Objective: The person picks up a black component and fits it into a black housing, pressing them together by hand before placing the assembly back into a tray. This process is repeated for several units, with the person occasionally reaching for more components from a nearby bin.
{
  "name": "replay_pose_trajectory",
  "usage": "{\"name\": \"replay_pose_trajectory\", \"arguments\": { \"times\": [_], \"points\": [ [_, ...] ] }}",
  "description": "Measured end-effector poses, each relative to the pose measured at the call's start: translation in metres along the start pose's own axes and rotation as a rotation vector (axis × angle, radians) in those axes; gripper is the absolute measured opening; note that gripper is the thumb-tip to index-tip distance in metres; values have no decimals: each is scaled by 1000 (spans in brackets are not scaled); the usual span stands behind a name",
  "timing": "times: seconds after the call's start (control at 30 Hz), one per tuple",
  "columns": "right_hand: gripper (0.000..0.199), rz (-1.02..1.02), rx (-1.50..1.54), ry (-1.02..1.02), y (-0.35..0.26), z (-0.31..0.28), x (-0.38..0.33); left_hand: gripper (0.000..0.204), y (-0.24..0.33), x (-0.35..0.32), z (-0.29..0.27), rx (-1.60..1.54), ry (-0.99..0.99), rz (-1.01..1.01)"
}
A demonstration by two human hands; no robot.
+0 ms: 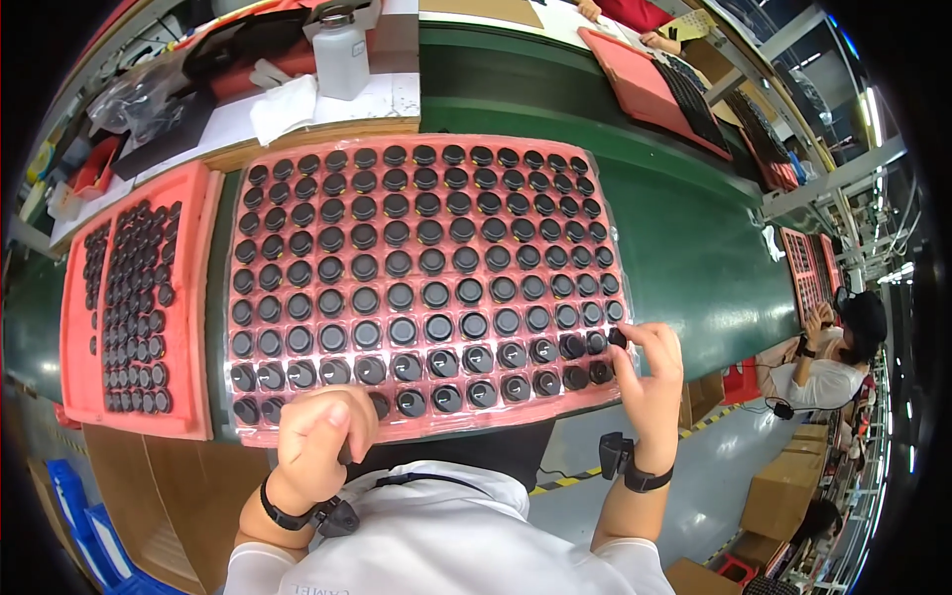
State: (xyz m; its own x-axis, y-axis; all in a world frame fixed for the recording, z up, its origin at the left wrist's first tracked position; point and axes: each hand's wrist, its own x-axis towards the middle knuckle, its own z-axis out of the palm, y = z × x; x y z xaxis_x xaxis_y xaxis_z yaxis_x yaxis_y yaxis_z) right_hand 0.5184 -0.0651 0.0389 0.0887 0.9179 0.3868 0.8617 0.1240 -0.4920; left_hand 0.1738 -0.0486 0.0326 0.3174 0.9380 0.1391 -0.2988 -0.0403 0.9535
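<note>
A large clear plastic tray [428,428] on a pink base lies before me, its pockets filled with rows of round black knob-like caps [434,294]. At its right edge, my right hand [652,382] pinches a black cap [617,337] between thumb and index finger, over the end of a row. My left hand [322,436] is closed, fingers curled, over the tray's near edge left of the middle. It covers a few caps in the nearest row. What its fingers hold, if anything, is hidden.
Left of the tray, a pink foam tray [188,407] carries loose black caps in two compartments. A white bottle [340,58] and a white cloth [285,109] stand behind on a ledge. The green work surface [694,218] extends right. Co-workers sit at the far side and right.
</note>
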Motion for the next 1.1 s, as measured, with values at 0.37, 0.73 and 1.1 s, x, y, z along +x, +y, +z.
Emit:
{"name": "replay_pose_trajectory", "arguments": {
  "times": [0.37, 0.73, 1.1],
  "points": [
    [23, 17, -210, -144, 1, 11, 8, 43, -1, 0, -1, 94, 1, 10],
    [24, 53, 1, -89, -16, -4, 9, 40, 0, 7, 5, 113, -37, 41],
    [32, -564, 546, -262, -109, 48, 2, 22, 0, 6, 4, 73, -314, -104]
  ]
}}
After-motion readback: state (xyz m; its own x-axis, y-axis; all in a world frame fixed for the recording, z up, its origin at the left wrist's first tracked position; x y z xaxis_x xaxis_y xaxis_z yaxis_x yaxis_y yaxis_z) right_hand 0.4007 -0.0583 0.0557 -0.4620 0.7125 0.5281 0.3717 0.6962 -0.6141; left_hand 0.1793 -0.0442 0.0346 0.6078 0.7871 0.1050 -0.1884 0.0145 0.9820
